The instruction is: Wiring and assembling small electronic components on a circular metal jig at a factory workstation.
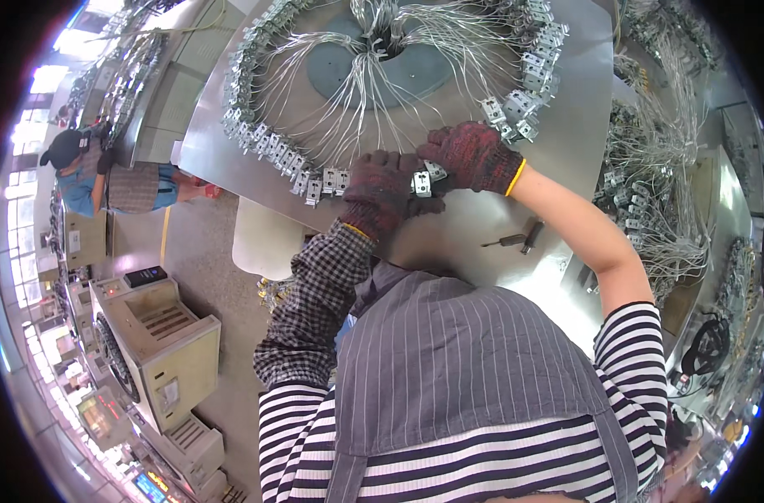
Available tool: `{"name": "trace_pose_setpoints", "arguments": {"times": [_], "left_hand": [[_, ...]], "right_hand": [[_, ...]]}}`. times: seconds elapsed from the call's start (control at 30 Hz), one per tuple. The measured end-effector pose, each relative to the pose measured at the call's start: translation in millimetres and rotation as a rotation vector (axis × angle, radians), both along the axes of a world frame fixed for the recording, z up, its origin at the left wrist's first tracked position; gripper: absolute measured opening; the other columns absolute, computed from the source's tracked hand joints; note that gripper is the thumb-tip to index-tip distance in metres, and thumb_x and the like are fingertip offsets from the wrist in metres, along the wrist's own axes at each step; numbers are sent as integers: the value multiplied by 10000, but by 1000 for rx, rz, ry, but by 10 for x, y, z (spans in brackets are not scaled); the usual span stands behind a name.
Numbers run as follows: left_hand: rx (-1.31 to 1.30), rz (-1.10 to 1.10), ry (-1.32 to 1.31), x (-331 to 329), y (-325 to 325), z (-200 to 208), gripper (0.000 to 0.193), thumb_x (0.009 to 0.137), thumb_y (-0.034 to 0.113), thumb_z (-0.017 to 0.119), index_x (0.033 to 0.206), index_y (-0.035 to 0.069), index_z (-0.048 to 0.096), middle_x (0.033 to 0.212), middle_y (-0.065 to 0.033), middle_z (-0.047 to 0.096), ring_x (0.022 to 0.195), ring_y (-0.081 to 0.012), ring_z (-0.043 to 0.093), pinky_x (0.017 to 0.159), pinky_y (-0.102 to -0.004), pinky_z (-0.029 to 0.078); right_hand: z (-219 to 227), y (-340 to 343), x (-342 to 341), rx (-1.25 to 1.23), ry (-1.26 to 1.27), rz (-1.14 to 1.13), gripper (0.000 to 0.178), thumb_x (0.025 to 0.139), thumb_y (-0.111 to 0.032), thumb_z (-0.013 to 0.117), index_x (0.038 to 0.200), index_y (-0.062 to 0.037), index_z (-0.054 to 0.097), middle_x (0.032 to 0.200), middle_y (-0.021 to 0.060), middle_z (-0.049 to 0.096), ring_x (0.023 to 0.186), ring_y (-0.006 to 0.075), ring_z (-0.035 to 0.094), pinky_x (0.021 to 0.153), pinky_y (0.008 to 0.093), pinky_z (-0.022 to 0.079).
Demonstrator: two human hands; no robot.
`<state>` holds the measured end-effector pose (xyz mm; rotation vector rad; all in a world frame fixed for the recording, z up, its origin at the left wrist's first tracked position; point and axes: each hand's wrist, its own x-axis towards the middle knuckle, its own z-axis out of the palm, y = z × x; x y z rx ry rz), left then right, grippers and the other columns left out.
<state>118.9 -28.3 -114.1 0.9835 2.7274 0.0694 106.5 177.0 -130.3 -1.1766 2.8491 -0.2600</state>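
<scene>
The left hand (379,186) closes around clips (422,184), the right hand (472,157) curls alongside, grip unclear, apparently aligning them; next calls for steady holding.

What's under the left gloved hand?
Small metal brackets show on both sides of the left hand, with thin silvery wires on its far side. Whatever lies directly beneath it is covered.
</scene>
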Motion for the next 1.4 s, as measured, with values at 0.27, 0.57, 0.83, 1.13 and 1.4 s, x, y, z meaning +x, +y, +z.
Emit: {"name": "trace_pose_setpoints", "arguments": {"times": [0.27,0.57,0.83,1.13,1.4], "left_hand": [[38,102,-129,-272,-212,-100,520,849,460,620,1170,58,544,999,-162,676,1008,-335,646,837,-449,511],[432,-159,223,-681,-1406,-14,919,712,735,627,1289,28,523,1362,-183,491,1326,-383,407,1137,-527,235],[-41,-433,88,-1410,-2355,-121,910,624,677,731,1271,63,551,1234,-134,569,1216,-344,480,1122,-487,270],[87,-463,59,-1972,-2507,-512,605,687,514,719,1095,89,580,1062,-125,611,1018,-317,580,924,-446,431],[87,-652,72,-2014,-2262,-212,542,727,434,698,1110,74,570,1065,-152,598,1056,-330,573,924,-447,434]], "right_hand": [[43,-245,-282,4,-227,-88,417,790,-377,714,1154,-195,625,1051,96,638,1013,298,634,801,440,531],[167,-853,-270,-125,89,-133,640,720,-380,745,1255,-81,562,1222,121,602,1167,327,557,1012,433,436],[-328,-2608,-535,-107,159,-394,480,832,-335,606,1233,-82,536,1093,112,631,1015,269,623,881,415,483],[-326,-2669,-979,24,-9,-408,248,830,-277,594,987,-89,630,788,84,649,792,289,671,683,413,531],[-6,-2315,-669,-36,225,-525,395,780,-311,658,1130,-129,642,1159,77,646,1123,283,599,965,465,455]]}}
